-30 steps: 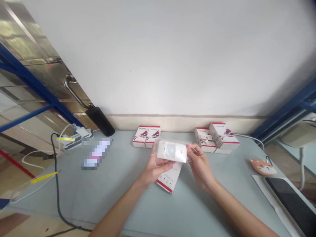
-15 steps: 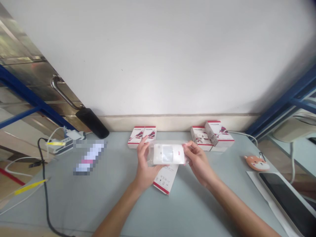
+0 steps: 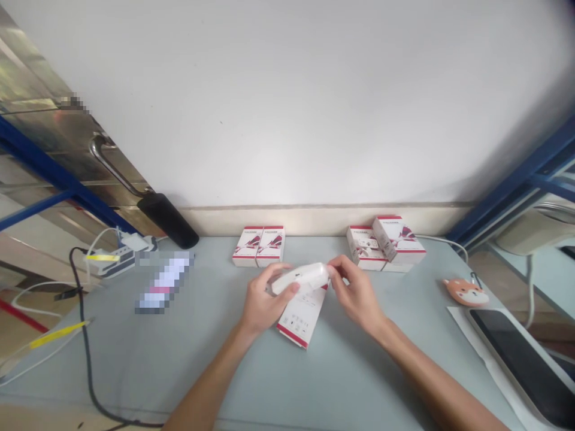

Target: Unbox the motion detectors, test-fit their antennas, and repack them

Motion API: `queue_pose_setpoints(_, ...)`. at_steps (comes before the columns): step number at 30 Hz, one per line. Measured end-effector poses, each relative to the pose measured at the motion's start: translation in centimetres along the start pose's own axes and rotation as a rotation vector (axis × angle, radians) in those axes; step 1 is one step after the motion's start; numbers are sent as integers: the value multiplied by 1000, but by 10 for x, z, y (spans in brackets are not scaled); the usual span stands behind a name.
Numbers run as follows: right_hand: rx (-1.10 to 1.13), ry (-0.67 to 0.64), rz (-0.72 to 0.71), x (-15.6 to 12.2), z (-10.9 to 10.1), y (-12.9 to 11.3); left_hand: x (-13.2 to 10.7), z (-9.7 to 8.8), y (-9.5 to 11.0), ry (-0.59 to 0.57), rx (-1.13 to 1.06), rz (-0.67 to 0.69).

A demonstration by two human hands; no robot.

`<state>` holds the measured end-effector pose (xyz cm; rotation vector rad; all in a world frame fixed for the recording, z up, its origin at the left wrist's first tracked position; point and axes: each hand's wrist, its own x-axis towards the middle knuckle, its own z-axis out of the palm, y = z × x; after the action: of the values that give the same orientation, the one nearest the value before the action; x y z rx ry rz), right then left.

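Above the tabletop (image 3: 135, 359): white sensor (image 3: 300, 279), seemingly light, stiff and slick, best held by its ends, fingers of left hand (image 3: 265, 304) and right hand (image 3: 354, 293) grasping it.

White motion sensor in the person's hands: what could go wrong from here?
The white motion sensor is tilted and held mainly at its ends between the left hand and right hand, so it might slip and land on the red-and-white carton beneath it. The stacked carton near the wall sits askew, so a wide move of the right hand could perhaps topple it.
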<state>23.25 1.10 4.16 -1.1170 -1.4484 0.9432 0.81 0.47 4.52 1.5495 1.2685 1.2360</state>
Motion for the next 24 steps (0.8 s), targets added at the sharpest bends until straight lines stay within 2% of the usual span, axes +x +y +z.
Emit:
queue_pose_setpoints(3, -21, -53, -20, -1, 0, -3, 4, -5, 8, -72, -57, -75)
queue_pose_setpoints(6, 52, -102, 16, -2, 0, -5, 5, -13, 13, -191, -286, -234)
queue_pose_setpoints(10, 166, -107, 78, -1, -1, -5, 3, -19, 12, -482, -604, -470)
queue_pose_setpoints(12, 186, -81, 87, 0, -1, -5, 1, -20, 10, -587, -739, -489)
queue_pose_setpoints(16, 178, -6, 99, 1, -2, -5, 1, -17, 7, -577, -926, -413)
queue_pose_setpoints(19, 158, 11, 29, -1, -2, -4, 1, -12, 6, -479, -798, -385)
queue_pose_setpoints(21, 111, 24, -109, -3, -3, -4, 1, -8, 5, -410, -666, -370)
queue_pose_setpoints(24, -64, 37, -399, -4, -6, -5, 0, -2, 3, -383, -576, -375)
